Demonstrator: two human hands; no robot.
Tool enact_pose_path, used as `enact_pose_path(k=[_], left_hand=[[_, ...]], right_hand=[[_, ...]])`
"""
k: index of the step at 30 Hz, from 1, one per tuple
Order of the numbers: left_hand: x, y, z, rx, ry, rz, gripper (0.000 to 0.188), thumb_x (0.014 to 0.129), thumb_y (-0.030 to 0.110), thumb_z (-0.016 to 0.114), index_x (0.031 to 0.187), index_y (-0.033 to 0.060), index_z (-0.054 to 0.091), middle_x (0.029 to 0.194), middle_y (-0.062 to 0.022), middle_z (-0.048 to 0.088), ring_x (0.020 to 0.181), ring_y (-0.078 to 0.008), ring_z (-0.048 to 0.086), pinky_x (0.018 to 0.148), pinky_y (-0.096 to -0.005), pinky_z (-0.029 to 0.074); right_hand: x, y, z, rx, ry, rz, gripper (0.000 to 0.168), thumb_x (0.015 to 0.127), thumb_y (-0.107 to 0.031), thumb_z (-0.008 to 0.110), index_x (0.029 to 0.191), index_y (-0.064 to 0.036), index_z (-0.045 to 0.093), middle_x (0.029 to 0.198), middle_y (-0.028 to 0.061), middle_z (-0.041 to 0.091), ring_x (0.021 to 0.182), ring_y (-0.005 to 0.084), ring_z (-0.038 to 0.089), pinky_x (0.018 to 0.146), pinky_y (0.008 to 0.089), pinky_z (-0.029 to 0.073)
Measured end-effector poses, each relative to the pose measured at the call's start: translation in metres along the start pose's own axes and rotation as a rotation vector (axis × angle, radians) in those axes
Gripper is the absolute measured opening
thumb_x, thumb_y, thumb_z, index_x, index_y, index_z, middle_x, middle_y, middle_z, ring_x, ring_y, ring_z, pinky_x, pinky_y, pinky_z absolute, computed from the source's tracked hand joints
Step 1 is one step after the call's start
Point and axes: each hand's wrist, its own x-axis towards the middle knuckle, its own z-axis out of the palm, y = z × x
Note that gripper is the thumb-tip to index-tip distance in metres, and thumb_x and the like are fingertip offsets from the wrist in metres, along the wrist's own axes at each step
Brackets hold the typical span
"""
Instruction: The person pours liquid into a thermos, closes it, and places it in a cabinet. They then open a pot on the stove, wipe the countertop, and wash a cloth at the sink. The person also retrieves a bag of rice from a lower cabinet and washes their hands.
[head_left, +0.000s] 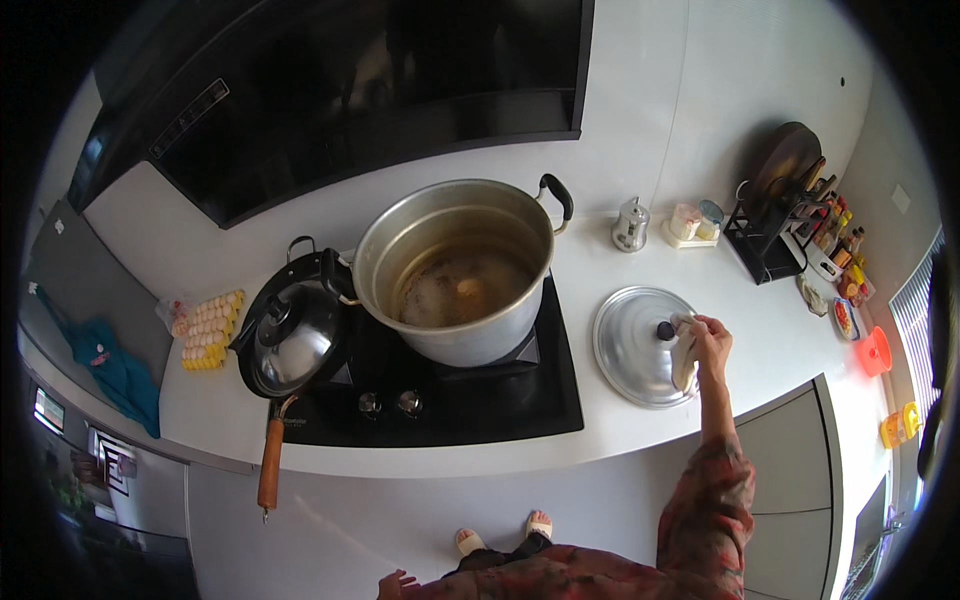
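Observation:
My right hand (711, 341) grips a pale cloth (684, 356), which hangs over the right side of a round metal pot lid (637, 375) lying on the white counter. The cloth is close beside the lid's dark knob (665, 331). My left hand (396, 583) is low at the bottom edge, fingers apart, holding nothing. Before me a large aluminium pot (480, 337) stands uncovered on the black gas hob (480, 420), with brownish liquid inside. A wok (251, 360) with a wooden handle and a domed lid (296, 349) on it sits on the hob's left side.
A tray of eggs (212, 330) stands left of the wok. Along the wall are a small metal pot (631, 225), condiment jars (685, 223) and a black rack (765, 247) with boards and knives. Bottles, a plate (846, 319) and a red bowl (874, 352) are at right. A black range hood (375, 97) overhangs.

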Motion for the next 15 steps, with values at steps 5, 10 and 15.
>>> enact_pose_path(k=[5, 10, 15], left_hand=[[0.017, -0.022, -0.029, 0.09, -0.046, 0.046, 0.049, 0.094, 0.035, 0.04, 0.127, -0.0009, 0.04, 0.116, -0.019, 0.055, 0.103, -0.0374, 0.056, 0.089, -0.048, 0.046], [-0.024, 0.08, 0.013, -0.268, 0.009, -0.003, 0.052, 0.093, 0.035, 0.041, 0.13, -0.0009, 0.036, 0.113, -0.0232, 0.056, 0.096, -0.0366, 0.061, 0.074, -0.0507, 0.054], [-0.049, 0.045, -0.02, -0.311, 0.068, -0.087, 0.053, 0.093, 0.034, 0.043, 0.131, -0.0008, 0.036, 0.117, -0.0238, 0.054, 0.098, -0.0381, 0.06, 0.077, -0.0517, 0.052]], right_hand=[[-0.073, -0.055, 0.076, -0.227, -0.344, 0.001, 0.03, 0.082, -0.013, 0.058, 0.11, -0.001, 0.061, 0.075, 0.0092, 0.062, 0.059, 0.0134, 0.058, 0.054, 0.0269, 0.05], [-0.115, 0.061, 0.134, -0.966, -0.507, -0.585, 0.054, 0.086, -0.029, 0.056, 0.131, -0.003, 0.043, 0.123, 0.017, 0.05, 0.115, 0.0323, 0.046, 0.09, 0.0489, 0.04], [-0.19, 0.094, 0.166, -1.099, -0.407, -0.63, 0.064, 0.089, -0.031, 0.05, 0.138, 0.003, 0.026, 0.143, 0.0201, 0.029, 0.134, 0.0392, 0.021, 0.108, 0.0538, 0.014]])
